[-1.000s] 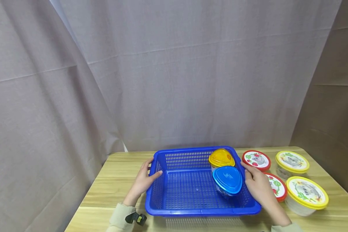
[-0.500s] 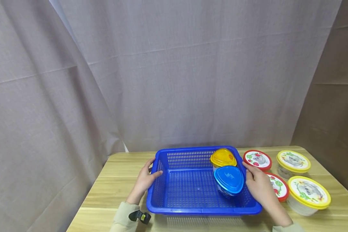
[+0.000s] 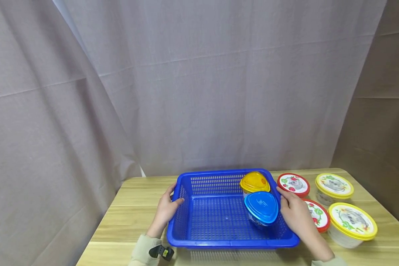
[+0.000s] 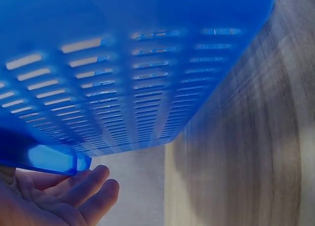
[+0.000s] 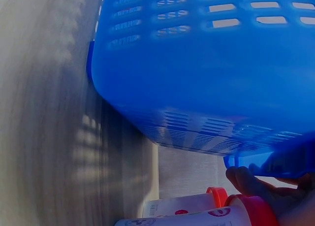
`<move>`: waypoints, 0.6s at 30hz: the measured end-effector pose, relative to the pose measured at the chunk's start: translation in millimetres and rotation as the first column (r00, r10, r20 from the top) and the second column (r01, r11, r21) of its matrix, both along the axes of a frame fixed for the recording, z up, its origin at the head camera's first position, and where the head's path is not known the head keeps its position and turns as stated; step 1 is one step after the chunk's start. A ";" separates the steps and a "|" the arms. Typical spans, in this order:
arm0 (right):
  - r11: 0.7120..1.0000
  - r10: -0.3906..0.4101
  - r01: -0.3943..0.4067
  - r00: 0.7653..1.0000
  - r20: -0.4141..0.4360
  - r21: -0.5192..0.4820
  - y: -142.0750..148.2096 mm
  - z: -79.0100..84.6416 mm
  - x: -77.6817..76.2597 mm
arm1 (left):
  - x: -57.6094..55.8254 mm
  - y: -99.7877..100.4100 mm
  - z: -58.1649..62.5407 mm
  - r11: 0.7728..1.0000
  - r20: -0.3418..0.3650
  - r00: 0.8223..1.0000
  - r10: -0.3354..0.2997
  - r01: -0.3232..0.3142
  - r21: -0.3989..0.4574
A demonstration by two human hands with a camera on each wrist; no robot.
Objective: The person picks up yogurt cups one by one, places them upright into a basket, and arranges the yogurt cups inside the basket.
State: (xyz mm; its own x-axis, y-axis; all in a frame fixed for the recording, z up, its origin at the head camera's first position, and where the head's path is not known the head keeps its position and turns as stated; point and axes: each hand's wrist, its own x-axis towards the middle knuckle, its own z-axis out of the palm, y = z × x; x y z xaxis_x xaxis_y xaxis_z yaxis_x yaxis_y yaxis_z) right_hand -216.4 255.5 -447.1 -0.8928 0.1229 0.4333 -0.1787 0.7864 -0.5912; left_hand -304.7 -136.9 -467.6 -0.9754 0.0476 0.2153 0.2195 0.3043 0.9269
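A blue plastic basket [image 3: 231, 244] with slotted walls sits at the front of the wooden table. My left hand [image 3: 166, 210] grips its left side, thumb over the rim and fingers under the handle in the left wrist view. On the opposite side my right hand [image 3: 296, 212] holds the right rim, with fingers curled beneath the handle [image 5: 241, 162] in the right wrist view. Inside, at the right end, stand two lidded tubs: one with a yellow rounded-triangular lid [image 3: 254, 182] behind, one with a blue lid [image 3: 261, 207] in front, slightly tilted.
Right of the basket stand two red-lidded tubs, a rear one [image 3: 294, 184] and a front one [image 3: 319, 214] partly hidden by my right hand. Beyond them are two yellow-lidded tubs, one rear [image 3: 334, 186] and one front [image 3: 352, 223]. A grey curtain [image 3: 199, 92] hangs behind the table [image 3: 116, 225].
My left forearm has shifted slightly right, and its thumb sits a little lower on the rim. Both hands keep their hold; the basket and tubs stay almost in place.
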 end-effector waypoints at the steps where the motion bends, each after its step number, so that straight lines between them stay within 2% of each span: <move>1: 1.000 0.000 0.000 1.000 0.003 0.000 -0.2 0.1 0.3 | 0.2 0.0 -0.1 1.000 0.004 1.000 0.006 -0.006 -0.001; 9: 1.000 -0.006 0.006 1.000 -0.028 0.021 -0.9 0.3 1.1 | 4.7 0.5 2.3 1.000 -0.006 1.000 0.005 -0.005 0.025; 18: 0.999 -0.028 0.031 0.997 -0.077 0.043 -3.0 1.5 3.0 | 6.2 1.1 2.6 0.999 -0.026 0.999 0.035 -0.035 -0.007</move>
State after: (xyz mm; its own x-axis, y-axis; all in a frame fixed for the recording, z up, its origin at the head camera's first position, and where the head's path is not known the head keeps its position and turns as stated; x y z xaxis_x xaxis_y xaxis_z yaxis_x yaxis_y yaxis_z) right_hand -213.4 252.5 -445.6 -0.8530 0.1280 0.5060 -0.1987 0.8169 -0.5416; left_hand -298.6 -135.8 -465.1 -0.9706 0.0151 0.2401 0.2322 0.3192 0.9188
